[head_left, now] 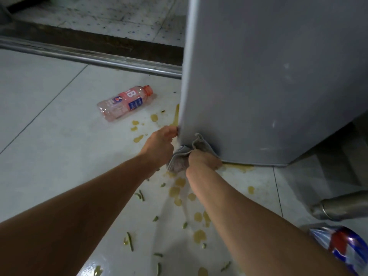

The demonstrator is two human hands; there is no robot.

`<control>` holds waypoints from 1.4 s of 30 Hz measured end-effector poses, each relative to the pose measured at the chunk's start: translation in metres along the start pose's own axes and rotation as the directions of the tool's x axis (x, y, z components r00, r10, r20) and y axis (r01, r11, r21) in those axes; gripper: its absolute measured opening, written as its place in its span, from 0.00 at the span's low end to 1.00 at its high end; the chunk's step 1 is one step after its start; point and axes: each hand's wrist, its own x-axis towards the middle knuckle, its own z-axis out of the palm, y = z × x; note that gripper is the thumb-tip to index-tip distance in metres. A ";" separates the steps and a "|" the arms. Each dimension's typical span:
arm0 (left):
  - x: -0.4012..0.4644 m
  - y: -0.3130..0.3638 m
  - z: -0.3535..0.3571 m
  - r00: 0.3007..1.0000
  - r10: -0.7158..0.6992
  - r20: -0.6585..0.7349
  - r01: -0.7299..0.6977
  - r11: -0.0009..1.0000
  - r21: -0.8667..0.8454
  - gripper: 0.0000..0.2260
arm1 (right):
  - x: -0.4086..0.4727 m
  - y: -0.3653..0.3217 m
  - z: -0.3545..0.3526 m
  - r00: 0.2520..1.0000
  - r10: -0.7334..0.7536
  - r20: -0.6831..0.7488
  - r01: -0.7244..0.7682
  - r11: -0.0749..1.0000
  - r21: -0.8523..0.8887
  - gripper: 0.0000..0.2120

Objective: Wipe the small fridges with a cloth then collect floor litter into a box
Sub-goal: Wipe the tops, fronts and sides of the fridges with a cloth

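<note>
We see the grey fridge (268, 76) filling the upper right of the frame, its bottom corner near centre. Our right hand (201, 161) is closed around a bunched grey cloth (179, 158), pressing it against the fridge's bottom corner at centre frame. The cloth sits between both hands, spilling out to the left of the right fist and partly up onto the fridge face. Our left hand (158, 145) is just left of the cloth, fingers curled onto the fridge's front edge; we cannot tell whether it also pinches the cloth.

A pink plastic bottle (124, 103) lies on its side on the white tile floor (49, 126), left of centre, well apart from the hands. Yellow spill spots (180, 182) and green vegetable scraps (130, 241) scatter across the lower centre, beneath the forearms. A crumpled blue and red wrapper (342, 248) sits at the lower right edge. A metal rail (79, 55) crosses the upper left.
</note>
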 end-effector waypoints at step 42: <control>-0.173 0.301 -0.051 0.760 0.629 -0.164 -0.614 0.777 0.138 0.26 | -0.242 -0.294 -0.161 0.243 -0.906 0.346 0.970 0.230 -0.078 0.13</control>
